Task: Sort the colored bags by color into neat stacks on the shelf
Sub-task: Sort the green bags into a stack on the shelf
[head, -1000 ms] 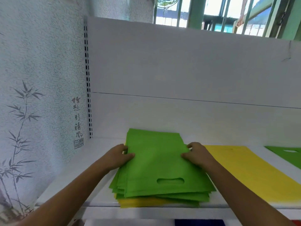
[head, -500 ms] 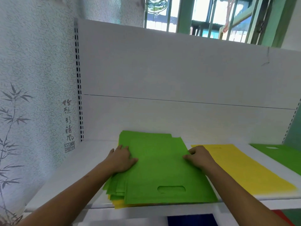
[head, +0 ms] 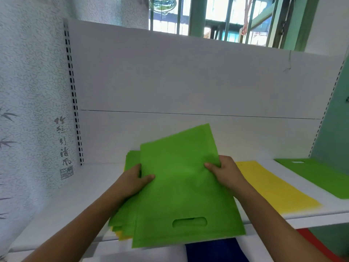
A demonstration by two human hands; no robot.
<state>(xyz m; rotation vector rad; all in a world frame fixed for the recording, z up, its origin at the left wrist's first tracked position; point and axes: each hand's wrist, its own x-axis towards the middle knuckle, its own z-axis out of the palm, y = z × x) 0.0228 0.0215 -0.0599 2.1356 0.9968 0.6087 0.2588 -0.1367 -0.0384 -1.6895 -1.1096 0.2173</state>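
- While lifted at its far edge, top flat green non-woven bag with cut-out handle (head: 181, 188) gripped on both sides: left hand (head: 132, 181) thumb over left edge, right hand (head: 225, 172) pinching right edge.
- Sits tilted above green stack (head: 122, 217) at left of white shelf (head: 56, 201).
- Risk: limp fabric dragging lower bags forward off shelf lip.
- Risk: yellow bag (head: 122, 234) buried beneath, colours left mixed.
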